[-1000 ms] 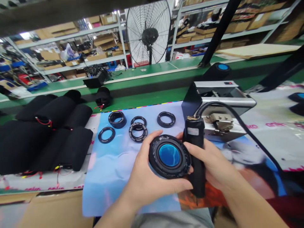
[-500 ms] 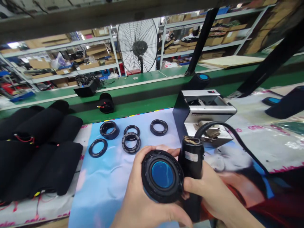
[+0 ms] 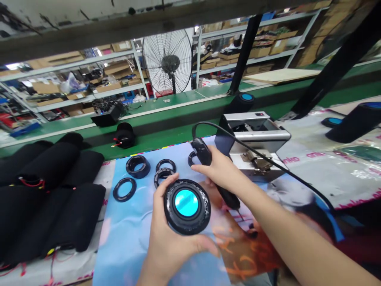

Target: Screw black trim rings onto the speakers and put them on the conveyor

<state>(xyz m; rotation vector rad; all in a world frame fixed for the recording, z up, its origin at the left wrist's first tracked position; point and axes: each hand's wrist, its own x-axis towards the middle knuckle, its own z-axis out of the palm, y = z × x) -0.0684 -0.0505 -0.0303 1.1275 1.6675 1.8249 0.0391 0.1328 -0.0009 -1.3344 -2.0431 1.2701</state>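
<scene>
Blue-centred black disc point(image 3: 187, 204) in the left hand point(image 3: 167, 238), corded tool point(image 3: 228, 197) in the right hand point(image 3: 219, 166); watch that cord point(image 3: 309, 190)

Left fingers are curled round the disc's rim, held up over the printed sheeting point(image 3: 122, 238) on the worktop point(image 3: 172, 133); right fingers are wrapped round the tool; its thin tip points down, so a slip could scratch the sheeting imo; the cord loops past the open-topped metal unit point(image 3: 258, 137), so a tug could snag it on a corner; the black ring point(image 3: 191, 159) partly hidden by that hand and tool could get knocked by a sloppy swing; the unit has some metallic bits inside, can't tell what; cardboard boxes point(image 3: 46, 88) on the back shelves hold jumbled stuff, too small to make out, with a plastic bag point(image 3: 71, 82) among them
</scene>
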